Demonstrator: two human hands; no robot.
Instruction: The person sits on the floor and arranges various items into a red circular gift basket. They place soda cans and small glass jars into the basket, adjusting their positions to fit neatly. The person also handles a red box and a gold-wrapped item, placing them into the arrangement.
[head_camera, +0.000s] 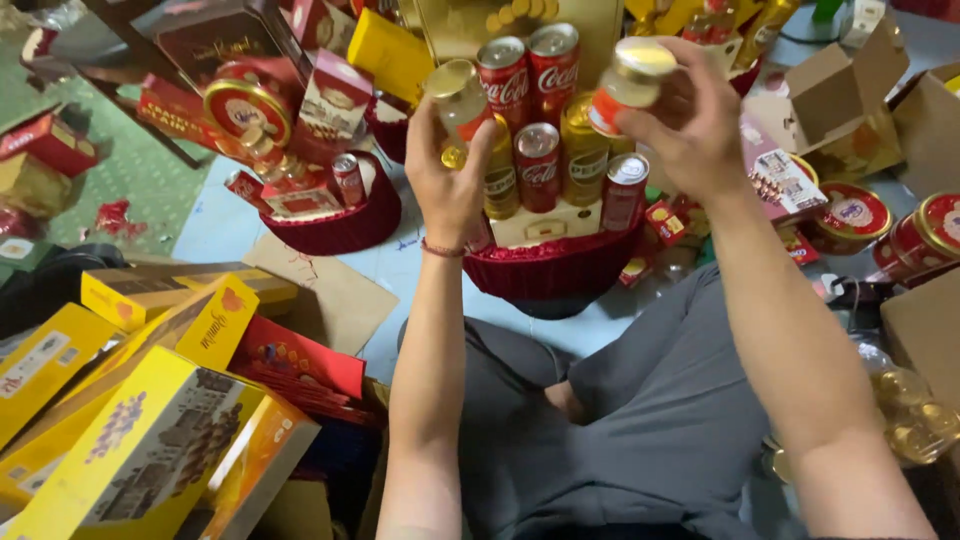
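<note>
Boxes (140, 440), yellow and stacked loosely, fill the lower left of my view, with a red envelope (300, 358) just beside them and a sheet of cardboard (330, 295) on the pale floor (215, 225). Further up sits a small red basket (340, 225) carrying a round tin (247, 108) and a little can (348, 178). My left hand (448, 175) is raised near the middle, fingers (425, 130) wrapped round a small glass jar (458, 100) with a gold lid, held upright in front of the big red basket (560, 270). That basket holds red cans (528, 70) standing on end, a gold can (583, 150) among them. My right hand (690, 125) is up beside it, fingers (672, 70) closed on a second jar (628, 82) of the same kind, tilted toward the left and held just over the cans. The two jars are near each other but apart. Grey trousers (640, 420) show below my arms. At far right lie open cartons (850, 100) and more round tins (915, 240).
</note>
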